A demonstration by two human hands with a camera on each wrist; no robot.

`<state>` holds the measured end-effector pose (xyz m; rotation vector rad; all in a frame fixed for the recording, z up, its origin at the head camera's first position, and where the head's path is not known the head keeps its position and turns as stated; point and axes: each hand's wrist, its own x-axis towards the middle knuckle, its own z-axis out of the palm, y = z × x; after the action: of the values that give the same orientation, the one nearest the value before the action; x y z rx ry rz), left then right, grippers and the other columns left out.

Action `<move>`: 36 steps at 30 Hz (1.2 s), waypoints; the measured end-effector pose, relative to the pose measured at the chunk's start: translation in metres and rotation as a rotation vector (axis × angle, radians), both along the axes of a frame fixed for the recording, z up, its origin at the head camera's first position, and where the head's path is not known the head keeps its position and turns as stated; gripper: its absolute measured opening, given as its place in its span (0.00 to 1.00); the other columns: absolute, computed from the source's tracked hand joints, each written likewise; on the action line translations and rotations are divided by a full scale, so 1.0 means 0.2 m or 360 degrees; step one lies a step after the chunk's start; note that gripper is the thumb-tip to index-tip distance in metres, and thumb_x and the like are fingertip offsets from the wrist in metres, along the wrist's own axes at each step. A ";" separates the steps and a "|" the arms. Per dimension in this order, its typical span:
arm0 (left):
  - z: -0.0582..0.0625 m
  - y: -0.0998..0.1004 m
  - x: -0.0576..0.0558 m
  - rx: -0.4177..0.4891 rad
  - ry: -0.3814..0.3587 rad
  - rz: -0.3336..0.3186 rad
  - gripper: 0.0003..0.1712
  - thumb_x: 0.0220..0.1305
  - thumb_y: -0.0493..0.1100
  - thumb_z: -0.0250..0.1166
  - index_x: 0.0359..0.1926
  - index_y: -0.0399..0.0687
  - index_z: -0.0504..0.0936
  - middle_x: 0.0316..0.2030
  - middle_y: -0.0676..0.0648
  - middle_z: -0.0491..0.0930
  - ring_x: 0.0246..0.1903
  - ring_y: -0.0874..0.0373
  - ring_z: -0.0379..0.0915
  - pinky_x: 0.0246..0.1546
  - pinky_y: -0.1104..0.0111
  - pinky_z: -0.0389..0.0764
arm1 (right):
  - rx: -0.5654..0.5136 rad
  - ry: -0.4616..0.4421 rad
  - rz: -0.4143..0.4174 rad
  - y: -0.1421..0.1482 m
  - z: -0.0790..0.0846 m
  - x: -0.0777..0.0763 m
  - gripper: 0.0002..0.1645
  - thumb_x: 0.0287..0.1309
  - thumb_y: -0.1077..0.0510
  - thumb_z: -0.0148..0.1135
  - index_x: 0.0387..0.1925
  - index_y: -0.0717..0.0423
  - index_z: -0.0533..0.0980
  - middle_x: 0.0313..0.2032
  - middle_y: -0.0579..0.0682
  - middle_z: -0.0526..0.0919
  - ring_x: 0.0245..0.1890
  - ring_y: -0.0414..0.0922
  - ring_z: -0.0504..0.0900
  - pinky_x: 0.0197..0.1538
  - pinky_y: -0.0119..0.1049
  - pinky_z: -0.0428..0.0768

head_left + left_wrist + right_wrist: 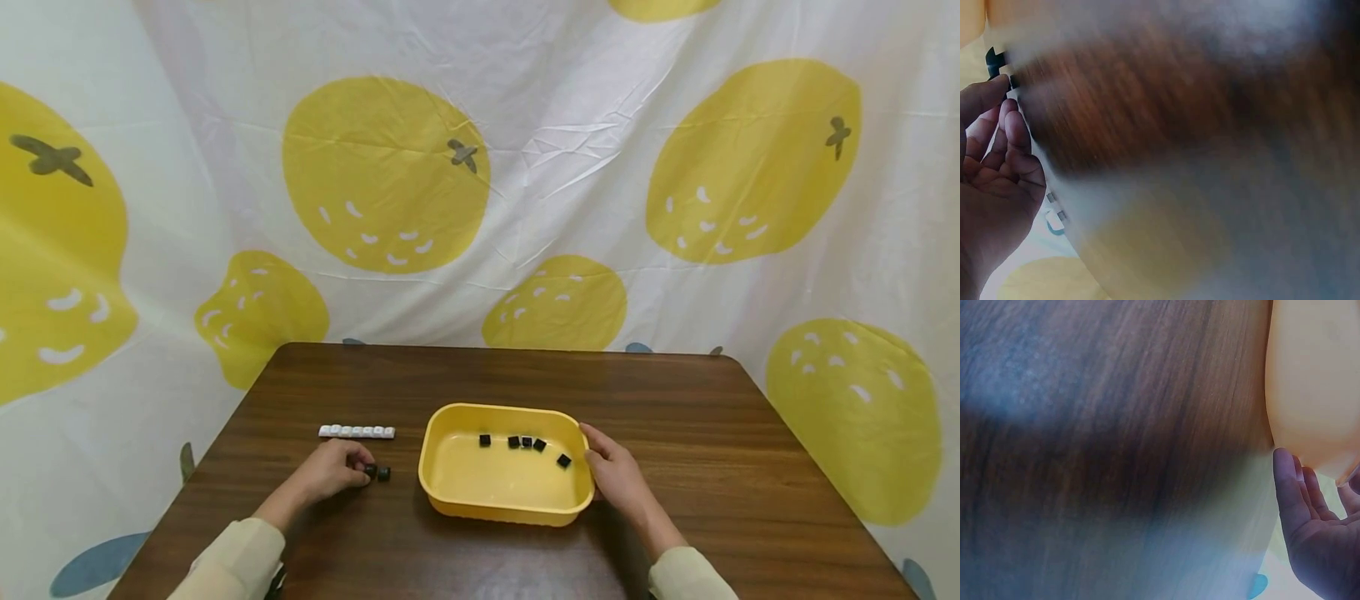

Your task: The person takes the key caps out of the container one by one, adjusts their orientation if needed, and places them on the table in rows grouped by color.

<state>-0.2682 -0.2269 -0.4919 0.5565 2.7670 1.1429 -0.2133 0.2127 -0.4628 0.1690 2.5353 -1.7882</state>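
Note:
My left hand (330, 471) is low over the table's left part, its thumb and fingertips pinching a small black keycap (371, 471). Another black keycap (385, 473) sits right beside that one, on the table. In the left wrist view the thumb and index finger meet at the dark pieces (994, 62). A yellow plastic basin (498, 508) stands to the right, with several black keycaps scattered on its floor. My right hand (618, 471) holds the basin's right end, thumb at the rim and fingers along the outer wall (1313, 381).
Behind the left hand lies a straight row of white keycaps (356, 432). Everything stands on a dark wood-grain table (712, 467). A white cloth printed with yellow lemons (558, 183) hangs beyond the table's far edge.

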 end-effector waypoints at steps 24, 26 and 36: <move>0.08 0.01 -0.02 0.0057 -0.0012 0.0014 0.15 0.54 0.32 0.70 0.44 0.34 0.82 0.28 0.50 0.77 0.29 0.58 0.71 0.28 0.67 0.74 | 0.0027 -0.0028 0.0030 0.00 0.00 -0.01 0.29 0.74 0.62 0.44 0.73 0.58 0.61 0.56 0.68 0.73 0.27 0.50 0.81 0.29 0.43 0.82; 0.12 0.03 -0.03 0.0060 -0.0017 0.0053 0.14 0.57 0.34 0.69 0.46 0.35 0.82 0.29 0.50 0.77 0.29 0.58 0.71 0.27 0.66 0.74 | 0.0029 -0.0025 0.0022 0.00 0.01 -0.01 0.29 0.73 0.62 0.44 0.73 0.58 0.61 0.55 0.68 0.73 0.27 0.50 0.80 0.29 0.42 0.82; 0.27 0.26 -0.08 0.0115 0.0057 -0.0016 0.15 0.63 0.40 0.68 0.49 0.37 0.83 0.34 0.51 0.80 0.35 0.57 0.73 0.36 0.64 0.76 | 0.0098 0.0049 0.0045 0.01 0.02 -0.01 0.31 0.70 0.64 0.47 0.73 0.59 0.60 0.57 0.70 0.74 0.36 0.53 0.82 0.34 0.41 0.81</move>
<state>-0.2833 -0.1747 -0.4386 0.6033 2.7588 1.2474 -0.2157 0.2140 -0.4592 0.1076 2.6017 -1.7169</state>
